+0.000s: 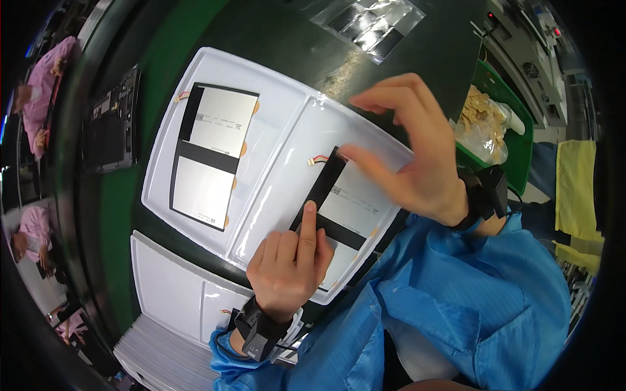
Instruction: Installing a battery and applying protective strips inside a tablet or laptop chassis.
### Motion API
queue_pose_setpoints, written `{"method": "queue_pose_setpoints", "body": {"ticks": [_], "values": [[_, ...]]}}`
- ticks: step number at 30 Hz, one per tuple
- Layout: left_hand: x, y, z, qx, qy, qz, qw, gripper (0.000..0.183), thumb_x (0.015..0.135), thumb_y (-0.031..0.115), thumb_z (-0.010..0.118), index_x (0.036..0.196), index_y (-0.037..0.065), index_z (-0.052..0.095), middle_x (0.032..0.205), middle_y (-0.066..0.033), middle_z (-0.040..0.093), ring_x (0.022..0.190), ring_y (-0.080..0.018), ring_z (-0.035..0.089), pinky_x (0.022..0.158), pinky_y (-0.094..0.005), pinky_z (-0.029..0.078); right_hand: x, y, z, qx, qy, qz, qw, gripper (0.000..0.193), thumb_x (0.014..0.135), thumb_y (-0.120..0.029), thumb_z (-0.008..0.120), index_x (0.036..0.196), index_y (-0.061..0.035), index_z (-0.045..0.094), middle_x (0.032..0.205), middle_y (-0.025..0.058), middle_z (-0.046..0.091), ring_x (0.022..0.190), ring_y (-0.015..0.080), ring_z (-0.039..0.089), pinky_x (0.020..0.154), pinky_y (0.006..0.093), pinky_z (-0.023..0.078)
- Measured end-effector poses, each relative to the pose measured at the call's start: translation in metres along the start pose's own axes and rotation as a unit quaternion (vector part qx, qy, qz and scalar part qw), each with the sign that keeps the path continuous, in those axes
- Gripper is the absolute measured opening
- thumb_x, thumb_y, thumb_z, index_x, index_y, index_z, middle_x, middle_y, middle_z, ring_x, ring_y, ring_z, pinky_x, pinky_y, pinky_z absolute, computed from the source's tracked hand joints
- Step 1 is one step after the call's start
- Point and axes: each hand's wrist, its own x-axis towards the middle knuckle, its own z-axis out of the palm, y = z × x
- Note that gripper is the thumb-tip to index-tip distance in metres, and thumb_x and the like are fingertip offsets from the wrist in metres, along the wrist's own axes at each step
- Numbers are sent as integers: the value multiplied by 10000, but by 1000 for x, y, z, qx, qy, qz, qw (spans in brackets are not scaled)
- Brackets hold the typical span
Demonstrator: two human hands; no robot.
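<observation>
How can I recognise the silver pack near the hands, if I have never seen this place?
Find the large white two-compartment tray in the middle. In its right compartment lies the flat silver pack. The left hand points onto its black edge strip, while the similar pack in the left compartment has no hand over it.

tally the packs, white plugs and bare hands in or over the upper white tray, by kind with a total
Packs: 2
White plugs: 2
Bare hands: 2
Total: 6
</observation>
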Motion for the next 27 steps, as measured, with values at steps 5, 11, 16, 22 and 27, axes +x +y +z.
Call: {"method": "queue_pose_setpoints", "body": {"ticks": [5,11,16,22,27], "values": [[0,2,1,5,11,-2,1000,435,818,72,768,1238,-29,716,654,-27,418,546,-174,469,481,-309,414,-5,3,24,-57,-54,22,997,714,724,-272,898,1272,-7,525,1124,183,526,1054,370,553,881,413,496],[9,3,1,3,16,-10,1000,473,783,0,766,1254,-12,723,637,-27,452,548,-164,461,478,-321,383,9,20,18,63,-115,70,989,518,818,-189,831,1183,-32,498,1067,172,534,1002,375,587,852,432,494],[6,6,-1,28,30,4,999,436,802,54,800,1235,61,752,665,-23,478,588,-175,502,518,-325,431,10,29,19,102,-104,67,987,322,856,-97,762,1107,-58,563,1028,146,589,982,354,634,825,431,505],[-8,15,-6,82,31,73,993,429,820,82,758,1246,71,717,742,-17,525,658,-172,563,570,-323,469,3,22,4,130,-42,37,990,434,825,-58,736,1239,-62,607,1137,104,642,954,218,629,779,318,486],[-18,24,-10,85,56,69,992,349,849,92,730,1187,13,702,785,-18,538,715,-165,572,651,-301,473,39,-81,-52,374,109,-245,888,548,835,-163,716,1325,44,584,1272,178,645,1142,219,636,855,281,473]]}}
